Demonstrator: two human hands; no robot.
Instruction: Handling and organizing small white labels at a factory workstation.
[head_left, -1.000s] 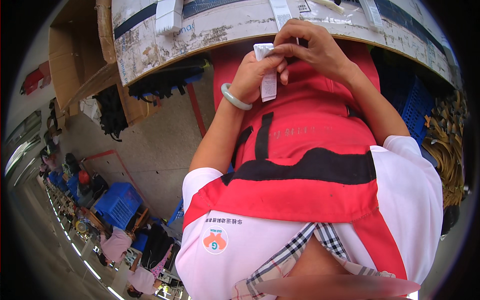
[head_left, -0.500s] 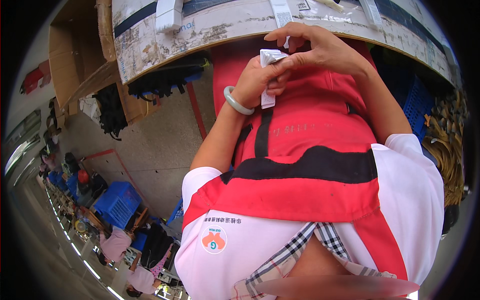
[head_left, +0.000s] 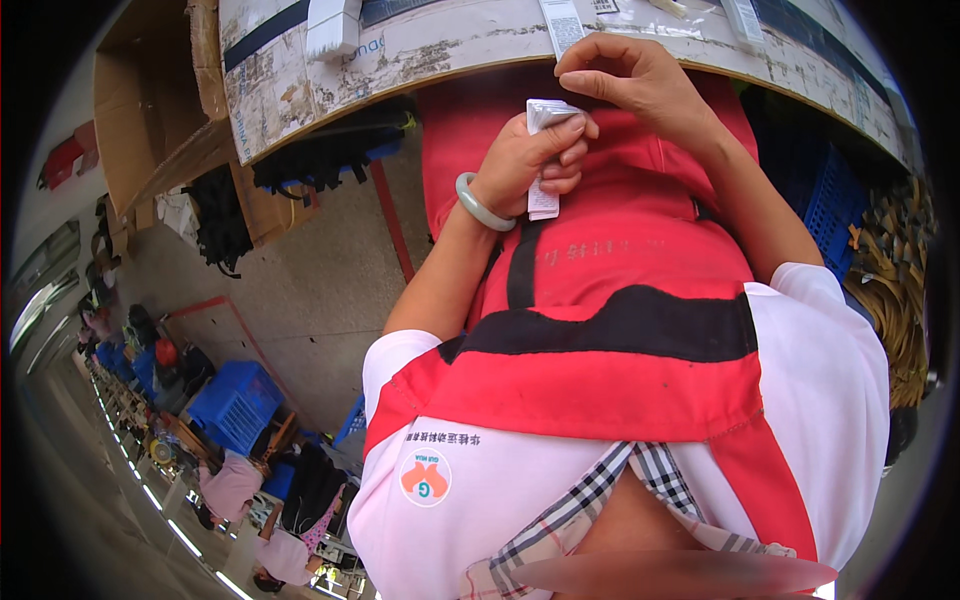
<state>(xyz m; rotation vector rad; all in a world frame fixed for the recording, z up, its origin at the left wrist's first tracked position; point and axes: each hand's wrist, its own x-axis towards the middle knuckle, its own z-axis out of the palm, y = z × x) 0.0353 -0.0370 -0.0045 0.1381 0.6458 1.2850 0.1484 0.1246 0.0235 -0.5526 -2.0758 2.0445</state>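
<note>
My left hand (head_left: pixel 530 160), with a pale green bangle (head_left: pixel 482 205) on the wrist, is closed around a small folded bundle of white paper labels (head_left: pixel 543 200). It holds them against my red apron (head_left: pixel 620 260). My right hand (head_left: pixel 640 85) hovers just above the bundle at the edge of the worn white table (head_left: pixel 450 50). Its thumb and fingertips are pinched together, and I see nothing between them.
On the table lie white label strips (head_left: pixel 562 25) and a small white box (head_left: pixel 335 25). An open cardboard box (head_left: pixel 150 110) stands at the left, and dark bundles hang under the table. Blue crates (head_left: pixel 235 405) and seated people (head_left: pixel 235 485) are at lower left, and another blue crate (head_left: pixel 825 200) is at right.
My right hand has lifted off the labels and moved up toward the table edge. My left hand has kept hold of the bundle and shifted slightly.
</note>
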